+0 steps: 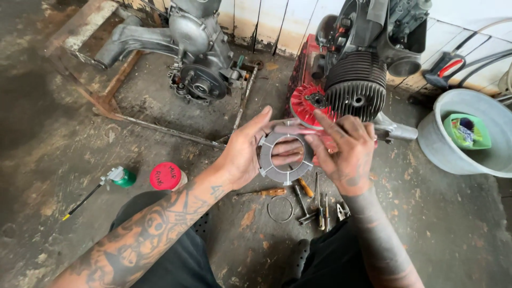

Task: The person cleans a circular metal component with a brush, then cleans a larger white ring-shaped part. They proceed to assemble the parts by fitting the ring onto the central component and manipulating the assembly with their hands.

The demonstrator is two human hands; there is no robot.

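A person seated on a stained concrete workshop floor [442,229] holds a flat grey ring-shaped plate [284,158] up at centre frame, above the lap. The plate is a toothed disc with a wide round hole, its face split into segments by thin radial grooves. The left hand [246,149] cups its left edge, fingers curled behind it; the right hand [344,152] pinches its right rim, forefinger stretched over the top. Just beneath on the floor lie a thin wire ring [280,208] and a scatter of screwdrivers and pliers [314,205]. Beyond the hands stands a finned engine with a red fan [346,88], close behind the plate. Bare floor opens to the left, past a red-capped can [166,176]; a grey bucket [453,154] stands at the right.
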